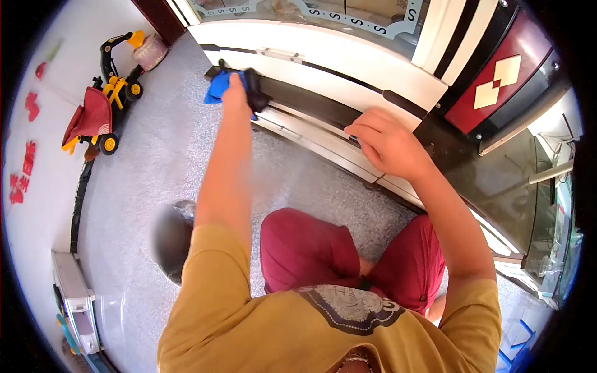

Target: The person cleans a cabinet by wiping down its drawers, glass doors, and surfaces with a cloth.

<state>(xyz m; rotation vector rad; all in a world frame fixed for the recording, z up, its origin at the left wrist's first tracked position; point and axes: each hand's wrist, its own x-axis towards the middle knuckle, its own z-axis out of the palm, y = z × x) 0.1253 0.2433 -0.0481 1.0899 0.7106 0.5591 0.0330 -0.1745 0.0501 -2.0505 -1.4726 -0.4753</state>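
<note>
Down at the far left end of the white cabinet (311,45), the left hand (234,93) is closed around a bunched blue cloth (217,87), its fingertips mostly hidden. A black, crumpled piece (255,93) shows just beside that hand, against the dark recessed strip (305,96) between the upper and lower drawer fronts. The right hand (385,138) is half curled at the other end of this strip, with a small black piece (354,140) under its fingers; whether it grips that piece I cannot tell.

Two bent knees in maroon trousers (305,245) take up the floor in front of the lower drawers. Beside the left forearm stands a rounded, partly blurred object (171,241), too smeared to name. Along the white wall, apart from the cabinet, is a yellow, black and red toy excavator (115,93), its bucket near a pinkish drum (150,52). Red lettering (28,158) marks the wall. To the right, a red-and-black panel (497,81) with pale squares hems in the cabinet's near end.
</note>
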